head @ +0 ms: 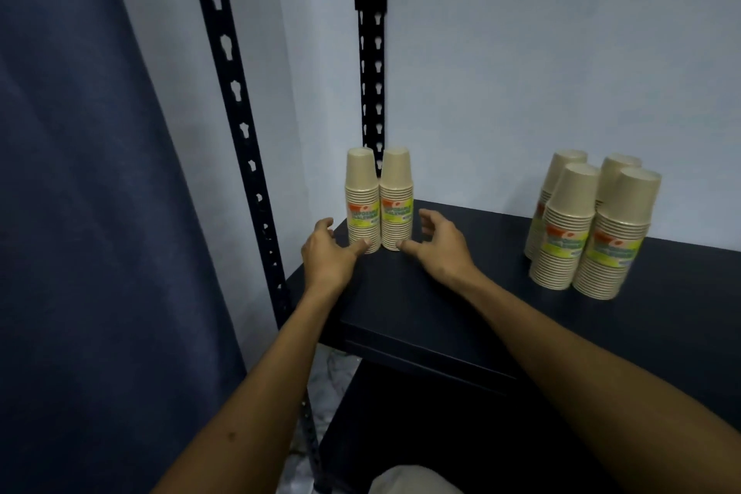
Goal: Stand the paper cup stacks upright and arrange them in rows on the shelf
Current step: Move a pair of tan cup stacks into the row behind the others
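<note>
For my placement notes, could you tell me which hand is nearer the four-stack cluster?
Right. The right hand is left of the four-stack cluster; the left hand is farther left.

A dark blue curtain [80, 192] is hanging down the left side of the frame, its folds running from the top edge to the bottom. Beside it, a pale blue-grey wall [541, 52] is filling the background. Two black metal uprights [240, 120] punched with keyhole slots are standing against that wall, the nearer one leaning across the view beside the curtain, the farther one [371, 64] rising straight behind it. Each is carrying a black joint bracket near its top. Below, a patch of pale mottled floor [337, 377] is showing, and a piece of light beige cloth [409, 481] is sitting at the bottom edge.
</note>
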### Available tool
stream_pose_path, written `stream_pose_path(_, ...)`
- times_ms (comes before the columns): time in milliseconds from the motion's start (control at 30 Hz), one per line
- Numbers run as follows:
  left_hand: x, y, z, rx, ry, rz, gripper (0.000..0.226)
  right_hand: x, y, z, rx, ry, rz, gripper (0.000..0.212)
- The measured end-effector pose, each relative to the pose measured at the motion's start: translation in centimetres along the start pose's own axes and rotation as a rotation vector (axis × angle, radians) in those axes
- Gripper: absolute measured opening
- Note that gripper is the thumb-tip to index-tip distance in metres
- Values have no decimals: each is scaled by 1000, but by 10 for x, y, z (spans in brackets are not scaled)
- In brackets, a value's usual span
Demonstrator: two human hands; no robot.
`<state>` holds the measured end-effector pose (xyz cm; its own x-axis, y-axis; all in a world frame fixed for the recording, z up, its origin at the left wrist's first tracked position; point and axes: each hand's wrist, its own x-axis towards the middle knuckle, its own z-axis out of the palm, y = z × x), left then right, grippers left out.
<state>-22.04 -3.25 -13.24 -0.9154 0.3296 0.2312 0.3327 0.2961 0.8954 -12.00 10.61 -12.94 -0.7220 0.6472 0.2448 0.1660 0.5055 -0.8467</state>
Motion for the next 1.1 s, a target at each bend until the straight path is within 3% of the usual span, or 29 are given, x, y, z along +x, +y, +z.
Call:
stream_pose_path(133, 13, 2, 6, -25, -35, 4, 81, 14, 1, 4, 35, -112, -53, 77)
stream_pose_path(333, 16, -4, 10, -24, -66, 75, 47, 13, 3, 7, 40, -60, -73, 60)
stream_pose_path(800, -44, 9, 6, -52, -302, 183, 47, -67, 11, -46, 1, 0, -65, 60)
stream_pose_path(1100, -93, 38, 39, -140, -486, 226, 45, -123, 32, -106, 12, 98, -10, 55)
